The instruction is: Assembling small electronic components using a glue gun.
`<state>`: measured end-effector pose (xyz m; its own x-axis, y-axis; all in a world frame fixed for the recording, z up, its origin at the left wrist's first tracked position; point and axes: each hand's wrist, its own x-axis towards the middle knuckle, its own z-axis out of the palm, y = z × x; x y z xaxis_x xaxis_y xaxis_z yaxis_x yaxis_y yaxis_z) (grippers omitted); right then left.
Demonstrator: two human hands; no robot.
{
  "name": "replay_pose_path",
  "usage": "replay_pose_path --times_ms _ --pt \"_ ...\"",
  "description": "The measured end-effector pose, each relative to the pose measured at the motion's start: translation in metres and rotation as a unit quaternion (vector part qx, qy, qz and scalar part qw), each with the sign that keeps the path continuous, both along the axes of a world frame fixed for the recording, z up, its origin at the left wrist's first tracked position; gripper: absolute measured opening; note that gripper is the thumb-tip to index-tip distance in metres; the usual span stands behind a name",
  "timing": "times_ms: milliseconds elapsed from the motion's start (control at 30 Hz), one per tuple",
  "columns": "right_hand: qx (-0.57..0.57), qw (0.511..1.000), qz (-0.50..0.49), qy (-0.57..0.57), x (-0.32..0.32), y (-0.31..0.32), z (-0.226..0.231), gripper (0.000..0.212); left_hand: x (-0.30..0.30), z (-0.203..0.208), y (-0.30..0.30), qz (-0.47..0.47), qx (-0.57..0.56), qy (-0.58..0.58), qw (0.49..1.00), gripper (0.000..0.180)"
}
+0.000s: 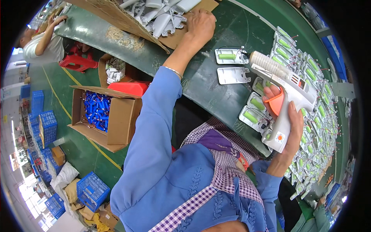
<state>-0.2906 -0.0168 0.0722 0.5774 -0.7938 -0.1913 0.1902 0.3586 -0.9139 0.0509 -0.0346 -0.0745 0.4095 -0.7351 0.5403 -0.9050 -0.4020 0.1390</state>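
My right hand point(294, 129) grips a white glue gun point(285, 116) with an orange trigger; its wrapped, ribbed barrel points to the upper left. Under the barrel's tip lies a white plastic shell point(221, 51) holding a green battery and wires. Just nearer to me is an empty white shell point(232, 75). My left hand point(201, 26) reaches into a cardboard box point(112, 17) beside loose white plastic parts point(161, 24). Its fingers are curled downward, and what they hold, if anything, is hidden.
Many shells with green batteries point(315, 135) cover the bench's right side. Below the bench's left edge stand a cardboard box point(123, 120) of blue batteries, a red stool point(79, 60) and blue crates point(92, 191). Another person point(44, 48) sits at the far left.
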Motion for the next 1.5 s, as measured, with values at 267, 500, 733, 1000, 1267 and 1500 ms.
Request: replay_pose_path --times_ms 267,500,733,1000,1267,1500 --pt "0.008 0.999 0.013 0.044 -0.013 0.010 0.001 0.047 -0.027 0.061 0.047 -0.011 -0.077 0.085 0.993 0.021" --pt "-0.017 0.996 0.044 0.079 -0.013 0.021 -0.001 0.042 -0.042 0.055 0.033 -0.021 -0.047 0.050 0.997 0.019" --pt "-0.022 0.987 0.081 0.139 -0.004 0.031 0.001 0.041 -0.023 0.053 0.012 -0.032 0.015 0.142 0.989 0.029" --pt "-0.070 0.977 0.102 0.174 0.003 0.030 -0.003 0.033 -0.021 0.015 0.011 0.033 -0.020 0.029 0.999 0.028" --pt "-0.084 0.973 0.106 0.189 -0.001 0.029 -0.006 0.029 -0.017 0.005 0.025 0.000 -0.065 0.023 0.998 0.021" --pt "-0.043 0.987 0.069 0.139 -0.013 0.023 -0.001 0.036 -0.036 0.041 0.050 0.028 -0.023 0.133 0.990 0.014"
